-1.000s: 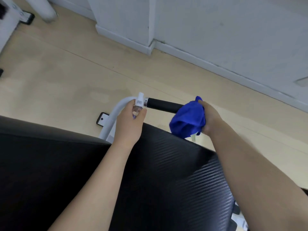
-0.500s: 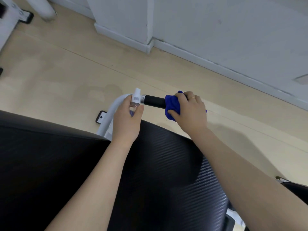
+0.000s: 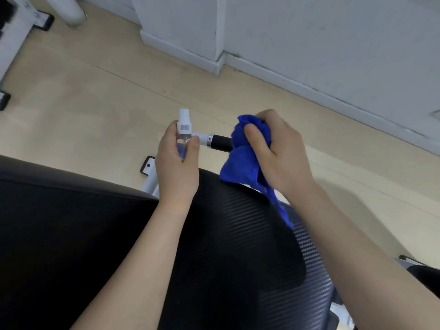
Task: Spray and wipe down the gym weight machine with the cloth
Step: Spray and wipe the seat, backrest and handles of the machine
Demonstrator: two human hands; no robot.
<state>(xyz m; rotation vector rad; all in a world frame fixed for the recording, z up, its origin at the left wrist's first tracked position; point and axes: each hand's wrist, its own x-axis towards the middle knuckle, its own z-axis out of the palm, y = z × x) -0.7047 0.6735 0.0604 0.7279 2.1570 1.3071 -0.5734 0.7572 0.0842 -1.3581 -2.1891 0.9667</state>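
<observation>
We've got the left hand [image 3: 176,163] with fingers wrapped around the little spray bottle [image 3: 183,132], held upright, while the right hand [image 3: 278,153] clamps the blue cloth [image 3: 242,160] around the machine's black handle grip [image 3: 220,144], just past the black seat pad [image 3: 238,258].

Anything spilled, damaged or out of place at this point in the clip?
Nothing stands out. The left hand holds the spray bottle upright, the right hand grips the blue cloth around the black handle grip, and no spill shows on the floor.
</observation>
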